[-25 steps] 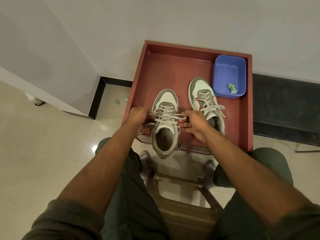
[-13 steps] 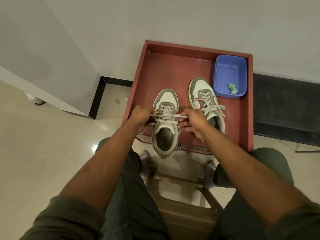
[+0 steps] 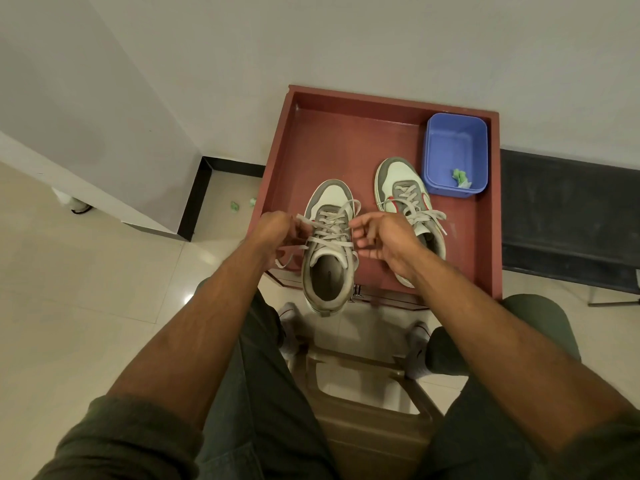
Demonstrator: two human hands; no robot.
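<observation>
Pinching the limp flat lace of the near shoe, left grip and right grip each nip one end. I judge it light, soft and slip-prone, so I'd hold close to the eyelets.

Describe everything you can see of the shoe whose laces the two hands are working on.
The near shoe is a low sneaker, white and grey, of leather-like panels, with flat pale laces and a dark open mouth. It stands upright on the red tray, toe towards the wall, heel overhanging the near edge. The left hand and right hand each pinch the laces above it.
</observation>
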